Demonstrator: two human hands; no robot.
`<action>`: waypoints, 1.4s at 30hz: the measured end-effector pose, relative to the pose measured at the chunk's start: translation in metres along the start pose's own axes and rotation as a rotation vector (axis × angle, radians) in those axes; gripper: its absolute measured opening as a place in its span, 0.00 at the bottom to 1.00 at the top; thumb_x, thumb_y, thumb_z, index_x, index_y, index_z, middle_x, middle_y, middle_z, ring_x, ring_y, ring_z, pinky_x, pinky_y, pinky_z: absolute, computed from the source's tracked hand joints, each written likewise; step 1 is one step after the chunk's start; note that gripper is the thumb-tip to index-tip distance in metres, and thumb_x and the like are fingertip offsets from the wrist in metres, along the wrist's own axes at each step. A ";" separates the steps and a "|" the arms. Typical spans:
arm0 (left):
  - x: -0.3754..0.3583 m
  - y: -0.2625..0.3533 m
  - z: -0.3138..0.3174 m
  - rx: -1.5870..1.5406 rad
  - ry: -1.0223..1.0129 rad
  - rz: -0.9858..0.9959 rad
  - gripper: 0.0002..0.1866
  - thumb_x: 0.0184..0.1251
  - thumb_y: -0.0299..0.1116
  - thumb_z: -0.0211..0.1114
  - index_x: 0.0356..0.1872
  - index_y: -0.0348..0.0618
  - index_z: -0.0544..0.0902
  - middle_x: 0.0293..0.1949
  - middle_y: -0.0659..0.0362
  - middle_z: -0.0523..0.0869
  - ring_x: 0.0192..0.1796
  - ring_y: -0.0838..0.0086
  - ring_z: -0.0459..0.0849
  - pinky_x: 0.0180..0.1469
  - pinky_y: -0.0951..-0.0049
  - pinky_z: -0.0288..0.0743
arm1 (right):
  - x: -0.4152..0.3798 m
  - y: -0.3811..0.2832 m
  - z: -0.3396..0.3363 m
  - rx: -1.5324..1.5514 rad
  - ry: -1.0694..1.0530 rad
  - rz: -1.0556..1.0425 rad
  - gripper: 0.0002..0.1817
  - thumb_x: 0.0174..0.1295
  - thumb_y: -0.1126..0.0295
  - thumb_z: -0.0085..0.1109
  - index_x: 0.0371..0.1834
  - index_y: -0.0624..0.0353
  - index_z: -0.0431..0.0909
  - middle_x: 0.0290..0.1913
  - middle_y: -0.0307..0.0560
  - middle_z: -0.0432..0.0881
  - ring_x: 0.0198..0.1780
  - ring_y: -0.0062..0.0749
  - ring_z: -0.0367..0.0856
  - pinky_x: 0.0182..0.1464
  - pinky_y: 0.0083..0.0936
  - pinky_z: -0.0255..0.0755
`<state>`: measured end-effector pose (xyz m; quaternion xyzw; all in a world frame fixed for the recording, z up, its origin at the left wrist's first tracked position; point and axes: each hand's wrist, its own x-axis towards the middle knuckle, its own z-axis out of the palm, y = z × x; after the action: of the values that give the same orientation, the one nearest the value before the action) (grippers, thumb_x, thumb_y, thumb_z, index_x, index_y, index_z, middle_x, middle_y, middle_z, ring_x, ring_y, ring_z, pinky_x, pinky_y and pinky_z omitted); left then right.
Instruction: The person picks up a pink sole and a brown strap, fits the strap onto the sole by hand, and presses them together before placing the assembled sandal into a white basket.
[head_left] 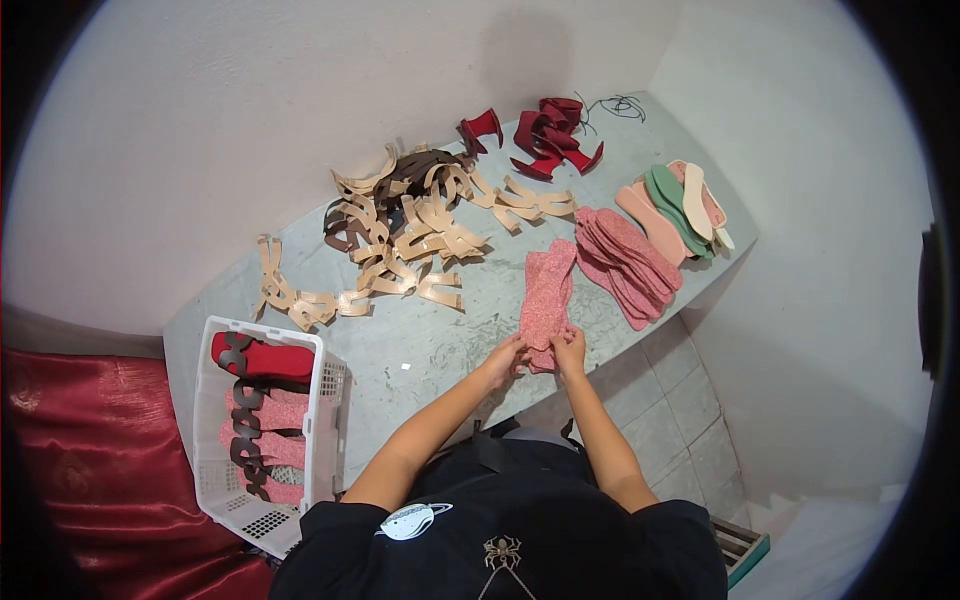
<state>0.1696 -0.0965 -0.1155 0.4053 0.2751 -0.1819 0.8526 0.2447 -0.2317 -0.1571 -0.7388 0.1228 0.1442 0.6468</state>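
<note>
Left hand [505,357] and right hand [570,350] together at the near edge of the grey table [420,350], fingers of both closed on the near end of a small stack of pink speckled insoles [548,295]. Stack stretched away from the hands across the tabletop, lower end pinched between thumbs and fingers; exact grip hard to make out, apparently a pinch from both sides.

Just beyond and to the right of the right hand, a fanned pile of darker pink insoles [625,262]. Farther right of that, a row of pale pink, green and cream insoles [680,205] near the table's far corner. Beyond the left hand, well apart, a loose heap of tan and brown strap pieces [405,230], trailing out to the left. At the far side, dark red strap pieces [550,135].

To the left of the left hand, well off, a white plastic basket [325,400] at the table's left end, with red and pink soles bearing dark straps inside. Beside the basket, red shiny fabric [90,450].
</note>
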 end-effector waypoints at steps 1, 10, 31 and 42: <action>0.002 0.001 0.000 0.005 0.017 0.001 0.19 0.64 0.41 0.50 0.55 0.53 0.65 0.40 0.68 0.75 0.38 0.82 0.73 0.35 0.80 0.64 | -0.001 -0.003 0.001 0.001 0.002 -0.001 0.25 0.48 0.78 0.56 0.51 0.61 0.61 0.39 0.46 0.72 0.31 0.24 0.73 0.24 0.18 0.69; 0.004 0.011 0.005 0.011 0.103 0.032 0.09 0.60 0.38 0.56 0.40 0.51 0.73 0.31 0.68 0.77 0.29 0.85 0.73 0.26 0.85 0.61 | -0.011 -0.023 0.000 0.203 -0.206 0.106 0.27 0.50 0.79 0.57 0.54 0.59 0.57 0.37 0.46 0.73 0.26 0.22 0.73 0.22 0.16 0.66; -0.104 0.092 -0.051 0.056 0.578 0.902 0.15 0.64 0.40 0.55 0.36 0.36 0.79 0.31 0.65 0.81 0.32 0.85 0.76 0.36 0.84 0.68 | -0.079 -0.101 0.056 -0.343 -0.186 -0.897 0.20 0.51 0.73 0.56 0.49 0.62 0.67 0.47 0.55 0.65 0.46 0.43 0.66 0.49 0.30 0.62; -0.130 0.103 -0.086 -0.011 0.612 0.888 0.16 0.66 0.42 0.52 0.40 0.37 0.75 0.36 0.61 0.80 0.37 0.82 0.76 0.40 0.82 0.69 | -0.103 -0.109 0.123 -0.235 -0.920 -0.577 0.19 0.53 0.65 0.59 0.46 0.60 0.71 0.37 0.39 0.76 0.39 0.23 0.72 0.38 0.19 0.64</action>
<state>0.0953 0.0448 -0.0197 0.5127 0.3141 0.3242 0.7303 0.1822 -0.0958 -0.0333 -0.6705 -0.3966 0.2816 0.5603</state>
